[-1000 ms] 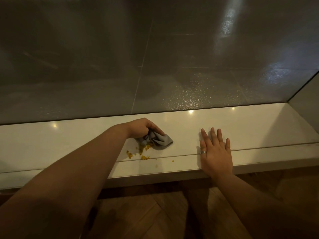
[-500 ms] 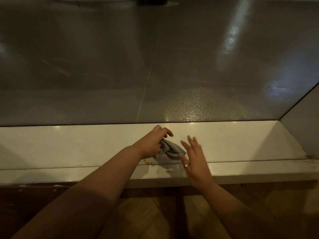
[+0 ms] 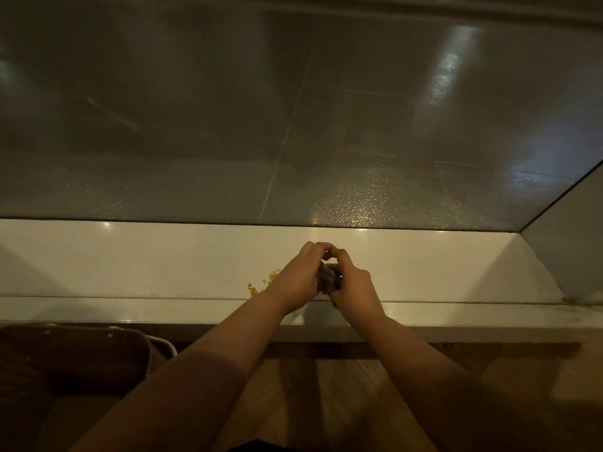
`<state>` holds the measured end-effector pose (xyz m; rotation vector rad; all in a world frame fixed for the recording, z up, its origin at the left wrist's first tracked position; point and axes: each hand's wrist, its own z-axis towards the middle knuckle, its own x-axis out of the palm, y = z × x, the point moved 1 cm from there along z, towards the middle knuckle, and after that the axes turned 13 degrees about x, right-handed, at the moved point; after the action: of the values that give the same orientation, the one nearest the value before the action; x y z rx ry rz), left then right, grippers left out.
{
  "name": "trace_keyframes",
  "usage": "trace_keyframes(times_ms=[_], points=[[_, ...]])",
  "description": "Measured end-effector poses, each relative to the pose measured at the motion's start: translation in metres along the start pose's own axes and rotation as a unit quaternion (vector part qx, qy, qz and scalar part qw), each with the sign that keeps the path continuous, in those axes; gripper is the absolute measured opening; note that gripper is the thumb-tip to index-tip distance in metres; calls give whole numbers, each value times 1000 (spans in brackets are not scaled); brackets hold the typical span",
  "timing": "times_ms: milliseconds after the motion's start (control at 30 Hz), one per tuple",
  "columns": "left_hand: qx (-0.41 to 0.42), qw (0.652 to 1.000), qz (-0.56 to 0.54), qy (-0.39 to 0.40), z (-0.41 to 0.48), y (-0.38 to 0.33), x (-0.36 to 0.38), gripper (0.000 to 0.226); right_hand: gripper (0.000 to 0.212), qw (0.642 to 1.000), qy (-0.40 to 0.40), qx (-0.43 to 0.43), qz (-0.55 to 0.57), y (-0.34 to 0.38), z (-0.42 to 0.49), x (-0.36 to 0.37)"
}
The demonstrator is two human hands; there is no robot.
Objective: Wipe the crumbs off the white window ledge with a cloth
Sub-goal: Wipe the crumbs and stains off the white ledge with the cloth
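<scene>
Grips one crumpled grey cloth [image 3: 328, 279] with left hand [image 3: 297, 282] and right hand [image 3: 355, 289]. One yellow crumb patch [image 3: 254, 289] at nine o'clock.

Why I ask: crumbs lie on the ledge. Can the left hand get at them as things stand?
Probably yes: the crumbs lie bare just beside the left hand, which grips the cloth.

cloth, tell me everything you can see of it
The cloth is grey and looks like soft fabric, bunched into a small wad. Only a dark, creased strip of it shows, because the left hand and right hand both grip it between them. It sits over the white ledge near the front seam. Whether it touches the ledge cannot be told. Yellow crumbs lie just to its left.
</scene>
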<state>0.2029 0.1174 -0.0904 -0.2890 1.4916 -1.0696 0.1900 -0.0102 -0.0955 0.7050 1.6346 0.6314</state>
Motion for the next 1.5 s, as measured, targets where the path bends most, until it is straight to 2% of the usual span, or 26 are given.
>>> trace_keyframes(times_ms=[133, 233, 333, 433, 533, 600, 700, 767, 833, 900, 1100, 1200, 1500], points=[[-44, 996, 55, -53, -17, 17, -4, 54, 42, 997, -55, -3, -45, -15, 6, -8], [-124, 978, 85, -148, -45, 38, -18, 41, 45, 993, -102, 43, -28, -30, 5, -23], [-221, 946, 107, -210, -81, 59, -29, 39, 47, 988, -130, 82, -24, -48, 2, -39], [-300, 920, 134, -212, -107, 71, -29, 45, 50, 982, -129, 136, -35, -69, 1, -49], [-336, 905, 142, -219, -114, 73, -24, 54, 53, 975, -131, 165, -65, -89, 2, -55], [-358, 891, 185, -210, -117, 75, -23, 60, 52, 970, -136, 168, -111, -100, 1, -58], [-400, 870, 224, -181, -128, 79, -18, 71, 47, 940, -162, 173, -245, -113, -1, -57], [-411, 867, 222, -173, -134, 83, -12, 74, 56, 938, -159, 149, -271, -120, -1, -49], [-416, 867, 227, -158, -134, 86, -7, 74, 67, 952, -143, 132, -237, -126, 4, -43], [-425, 864, 226, -149, -132, 86, -7, 74, 67, 957, -136, 136, -215, -127, 7, -39], [-432, 859, 231, -147, -129, 87, -6, 72, 54, 953, -185, 150, -189, -113, 11, -18], [-426, 862, 229, -153, -129, 88, -6, 72, 64, 959, -164, 148, -176, -102, 13, -4], [-433, 863, 224, -133, -129, 87, -8, 71, 71, 955, -154, 166, -190, -60, 12, 50]])
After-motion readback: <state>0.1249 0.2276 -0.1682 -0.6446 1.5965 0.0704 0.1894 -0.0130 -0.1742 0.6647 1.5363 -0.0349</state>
